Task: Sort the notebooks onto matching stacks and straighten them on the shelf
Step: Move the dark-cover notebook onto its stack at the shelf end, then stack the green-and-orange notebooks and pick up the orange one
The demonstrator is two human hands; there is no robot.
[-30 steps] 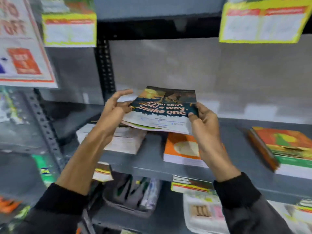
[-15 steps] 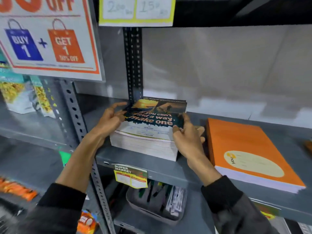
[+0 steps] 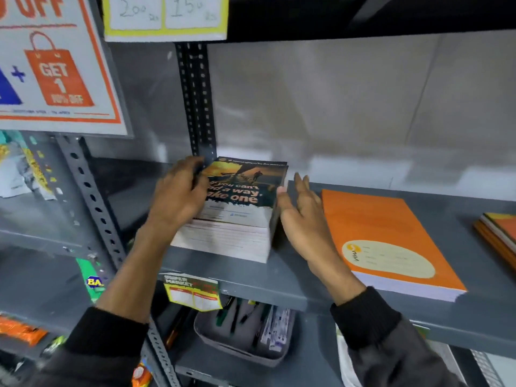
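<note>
Nearest me, below the shelf edge, I see a grey tray (image 3: 240, 347) of pens & a yellow price tag (image 3: 192, 291) hanging off the shelf (image 3: 279, 286) lip. Above that, both forearms reach in w/ dark sleeves. Left hand (image 3: 178, 196) lies flat w/ fingers spread over the left side of the dark notebook stack (image 3: 237, 216), touching the top cover, not gripping. Right hand (image 3: 304, 219) is open, fingers straight, palm against the stack's right side; thumb tip touches the top corner. Stack sits on the shelf by the upright post (image 3: 198, 101). Just right: orange notebook stack (image 3: 382, 230), apart from my hand. Far right edge, another orange pile (image 3: 499, 233). Behind: grey back wall, promo sign (image 3: 55, 71) top left.
</note>
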